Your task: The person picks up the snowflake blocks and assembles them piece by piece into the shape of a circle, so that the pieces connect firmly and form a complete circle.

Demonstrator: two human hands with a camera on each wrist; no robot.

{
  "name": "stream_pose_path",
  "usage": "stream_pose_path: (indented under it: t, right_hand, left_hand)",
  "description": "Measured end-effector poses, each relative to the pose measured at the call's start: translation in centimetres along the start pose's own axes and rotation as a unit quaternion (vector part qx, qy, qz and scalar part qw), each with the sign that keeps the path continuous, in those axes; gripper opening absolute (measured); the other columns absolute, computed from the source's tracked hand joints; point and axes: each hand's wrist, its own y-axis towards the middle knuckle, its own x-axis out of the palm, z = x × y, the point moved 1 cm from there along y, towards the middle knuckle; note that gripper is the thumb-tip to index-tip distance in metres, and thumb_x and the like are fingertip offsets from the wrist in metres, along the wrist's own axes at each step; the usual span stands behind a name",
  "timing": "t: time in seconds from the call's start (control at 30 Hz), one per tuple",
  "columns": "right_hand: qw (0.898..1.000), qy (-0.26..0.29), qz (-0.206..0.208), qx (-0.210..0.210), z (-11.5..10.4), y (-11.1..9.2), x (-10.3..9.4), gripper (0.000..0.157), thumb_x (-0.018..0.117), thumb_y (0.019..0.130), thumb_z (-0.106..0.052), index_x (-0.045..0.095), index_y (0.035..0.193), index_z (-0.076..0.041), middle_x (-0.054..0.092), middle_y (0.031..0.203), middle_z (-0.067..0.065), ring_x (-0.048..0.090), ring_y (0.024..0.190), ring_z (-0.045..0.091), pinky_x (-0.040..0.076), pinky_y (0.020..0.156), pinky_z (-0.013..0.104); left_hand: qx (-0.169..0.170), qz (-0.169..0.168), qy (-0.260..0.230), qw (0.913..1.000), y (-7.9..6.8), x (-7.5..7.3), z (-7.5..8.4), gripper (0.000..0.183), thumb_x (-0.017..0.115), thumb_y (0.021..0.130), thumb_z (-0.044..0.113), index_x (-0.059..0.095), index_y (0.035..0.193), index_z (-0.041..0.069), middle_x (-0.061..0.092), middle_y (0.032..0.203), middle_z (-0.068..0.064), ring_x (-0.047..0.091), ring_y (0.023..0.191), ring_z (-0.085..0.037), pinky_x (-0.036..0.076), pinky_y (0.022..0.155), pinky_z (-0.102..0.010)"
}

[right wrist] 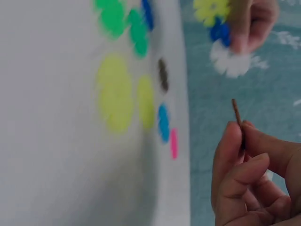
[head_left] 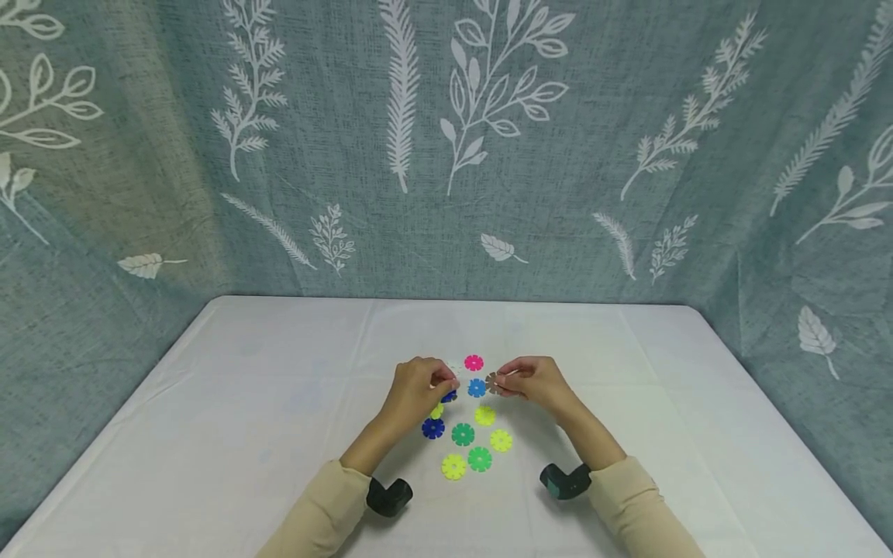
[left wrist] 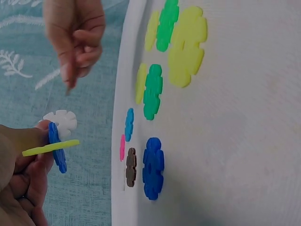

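My left hand (head_left: pixel 417 387) pinches a small joined piece of notched plastic flower discs: a blue disc (left wrist: pixel 60 163), a yellow disc (left wrist: pixel 34 151) slotted across it and a white disc (left wrist: pixel 66 120) at its far end. Across from it, my right hand (head_left: pixel 539 378) holds a brown disc (right wrist: pixel 236 111) between thumb and fingertips, seen edge-on in the right wrist view. The brown disc is apart from the joined piece. Between and below the hands lie loose discs: pink (head_left: pixel 474 363), light blue (head_left: pixel 477 387), dark blue (head_left: pixel 433 428), another brown one (left wrist: pixel 131 167), two green and several yellow.
White cloth covers the table (head_left: pixel 244 403). A grey-green curtain (head_left: pixel 349 139) with white leaf prints hangs behind and at both sides. Dark devices sit at the left wrist (head_left: pixel 389 497) and right wrist (head_left: pixel 565 481).
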Motion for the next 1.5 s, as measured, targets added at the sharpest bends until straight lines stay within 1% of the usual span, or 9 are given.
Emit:
stream_pose_path:
  t: [0.17,0.43,0.67,0.8,0.9,1.03,1.2,1.37,1.5]
  right_hand:
    - [0.999,0.025,-0.014,0.016,-1.1,-0.4,0.5,0.020,0.064,0.085,-0.014,0.065,0.099,0.001,0.071,0.084,0.007,0.065,0.070,0.010,0.050,0.069,0.027]
    - [0.999,0.032,-0.027,0.018,-1.4,-0.5,0.8,0.020,0.066,0.084,-0.014,0.066,0.097,0.001,0.071,0.083,0.006,0.065,0.068,0.010,0.052,0.070,0.029]
    - [0.996,0.069,-0.054,0.021,-1.4,-0.6,0.9,0.018,0.064,0.084,-0.006,0.064,0.095,0.008,0.068,0.080,0.006,0.062,0.064,0.009,0.053,0.070,0.027]
    - [0.993,0.102,-0.053,0.021,-1.3,-0.8,1.3,0.017,0.062,0.085,-0.002,0.063,0.096,0.011,0.067,0.080,0.006,0.061,0.064,0.009,0.053,0.065,0.021]
    - [0.996,0.077,-0.045,0.003,-1.2,-0.8,1.6,0.017,0.063,0.084,-0.004,0.064,0.094,0.009,0.068,0.080,0.006,0.061,0.064,0.007,0.053,0.065,0.024]
    - [0.998,0.034,-0.054,-0.028,-1.0,-0.7,1.7,0.018,0.066,0.083,-0.008,0.066,0.092,0.007,0.070,0.078,0.006,0.060,0.062,0.006,0.054,0.066,0.029]
    - [0.995,0.051,-0.077,-0.048,-0.9,-0.8,1.7,0.018,0.065,0.084,-0.008,0.065,0.092,0.008,0.069,0.075,0.003,0.061,0.062,0.006,0.054,0.065,0.029]
    - [0.988,0.094,-0.114,-0.055,-0.7,-1.2,1.7,0.023,0.066,0.084,-0.008,0.062,0.095,0.011,0.068,0.073,-0.003,0.061,0.064,0.005,0.053,0.065,0.025]
    - [0.985,0.082,-0.136,-0.068,-0.3,-1.7,0.8,0.031,0.064,0.085,-0.011,0.060,0.107,0.012,0.071,0.088,0.009,0.065,0.073,0.007,0.054,0.072,0.027]
  left_hand:
    - [0.016,0.000,0.015,0.9998,0.0,0.0,0.4,0.008,0.075,0.075,0.012,0.068,0.072,0.009,0.065,0.067,0.000,0.057,0.075,-0.016,0.038,0.075,-0.033]
    - [0.045,0.012,0.038,0.9982,-0.1,0.0,1.1,0.010,0.076,0.074,0.015,0.068,0.072,0.009,0.063,0.064,0.001,0.051,0.068,-0.013,0.031,0.068,-0.028]
    - [0.144,0.056,0.058,0.9863,-0.4,0.3,1.0,0.013,0.075,0.073,0.013,0.064,0.069,0.009,0.063,0.065,0.001,0.048,0.066,-0.013,0.035,0.069,-0.030]
    - [0.162,0.070,0.071,0.9817,-0.7,0.6,1.2,0.013,0.075,0.073,0.013,0.063,0.069,0.009,0.062,0.065,0.001,0.050,0.066,-0.014,0.037,0.069,-0.031]
    - [0.127,0.026,0.069,0.9891,-0.8,0.2,1.6,0.012,0.076,0.072,0.014,0.066,0.068,0.009,0.063,0.063,0.002,0.051,0.064,-0.012,0.035,0.067,-0.028]
    - [0.018,-0.095,-0.012,0.9952,-0.2,-0.9,1.8,0.010,0.074,0.075,0.015,0.071,0.071,0.007,0.066,0.065,0.000,0.055,0.061,-0.007,0.041,0.063,-0.022]
    - [-0.087,-0.158,-0.101,0.9783,0.9,-1.3,1.4,0.018,0.065,0.084,0.018,0.073,0.082,0.001,0.070,0.074,-0.007,0.060,0.066,-0.010,0.048,0.061,-0.022]
    - [-0.116,-0.195,-0.162,0.9604,0.8,-0.8,0.8,0.018,0.064,0.086,0.014,0.071,0.084,-0.002,0.070,0.079,-0.010,0.059,0.069,-0.009,0.050,0.066,-0.023]
    - [-0.129,-0.194,-0.190,0.9539,0.5,-0.8,0.4,0.017,0.063,0.086,0.012,0.070,0.085,-0.004,0.069,0.082,-0.012,0.059,0.072,-0.009,0.050,0.070,-0.025]
